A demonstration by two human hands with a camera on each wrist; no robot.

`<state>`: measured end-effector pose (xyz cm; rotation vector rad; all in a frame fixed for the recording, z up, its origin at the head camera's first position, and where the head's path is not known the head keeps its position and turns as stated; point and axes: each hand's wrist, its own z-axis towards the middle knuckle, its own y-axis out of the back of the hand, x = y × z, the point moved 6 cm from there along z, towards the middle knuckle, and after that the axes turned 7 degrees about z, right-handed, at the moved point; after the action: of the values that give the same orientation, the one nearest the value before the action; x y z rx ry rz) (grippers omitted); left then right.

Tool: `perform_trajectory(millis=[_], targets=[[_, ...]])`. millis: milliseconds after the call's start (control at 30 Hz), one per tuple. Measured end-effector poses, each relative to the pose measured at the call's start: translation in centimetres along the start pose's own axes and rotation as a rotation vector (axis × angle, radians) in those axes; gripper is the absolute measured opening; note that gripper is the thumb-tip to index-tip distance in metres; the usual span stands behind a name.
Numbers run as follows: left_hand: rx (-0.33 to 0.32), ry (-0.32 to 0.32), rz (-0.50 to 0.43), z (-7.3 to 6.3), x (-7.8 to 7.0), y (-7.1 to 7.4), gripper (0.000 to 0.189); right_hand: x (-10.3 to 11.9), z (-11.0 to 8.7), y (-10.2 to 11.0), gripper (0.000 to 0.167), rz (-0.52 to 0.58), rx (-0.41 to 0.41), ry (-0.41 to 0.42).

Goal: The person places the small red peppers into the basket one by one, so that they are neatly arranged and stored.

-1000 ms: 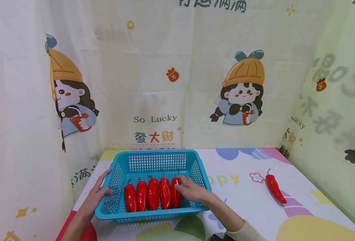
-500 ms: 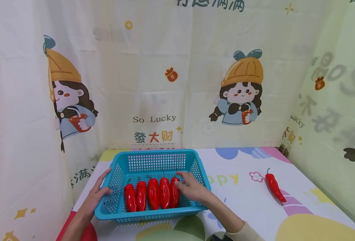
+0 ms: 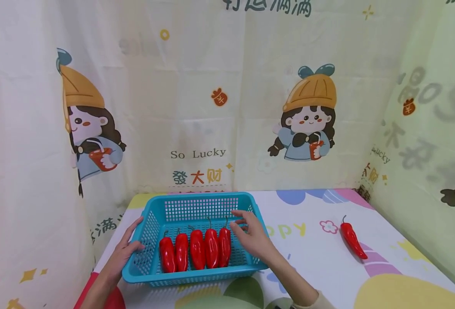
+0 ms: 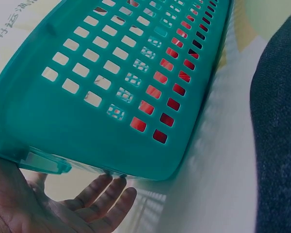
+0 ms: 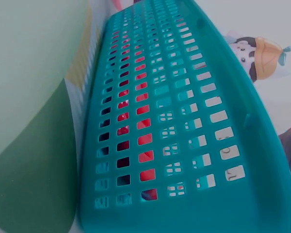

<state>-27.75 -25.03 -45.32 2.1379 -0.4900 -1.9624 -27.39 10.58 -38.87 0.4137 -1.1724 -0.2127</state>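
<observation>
Several red chili peppers lie side by side in the blue plastic basket, stems toward its far wall. At the basket's left end my left hand holds the rim, its thumb over the edge. Seen in the left wrist view, the fingers of this hand touch the basket's end wall. My right hand is over the basket's right part, fingers spread and holding nothing, just right of the rightmost pepper. The right wrist view shows mostly the basket's front wall, with only a sliver of that hand.
One more red chili pepper lies on the patterned table, right of the basket. Printed curtains enclose the table at the back and on both sides.
My right hand has let go of the rightmost pepper and moved up and to the right, its fingers opening. The left hand stays at the basket's left rim.
</observation>
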Motion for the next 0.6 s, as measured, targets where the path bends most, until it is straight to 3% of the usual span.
perform_trajectory(millis=[300, 600], targets=[[0.003, 0.003, -0.005, 0.0, 0.1, 0.0, 0.09, 0.7, -1.1, 2.6, 0.051, 0.003, -0.174, 0.022], [0.001, -0.001, -0.015, -0.2, 0.0, 0.0, 0.091, 0.5, -2.1, 4.2, 0.05, 0.014, -0.222, -0.003]])
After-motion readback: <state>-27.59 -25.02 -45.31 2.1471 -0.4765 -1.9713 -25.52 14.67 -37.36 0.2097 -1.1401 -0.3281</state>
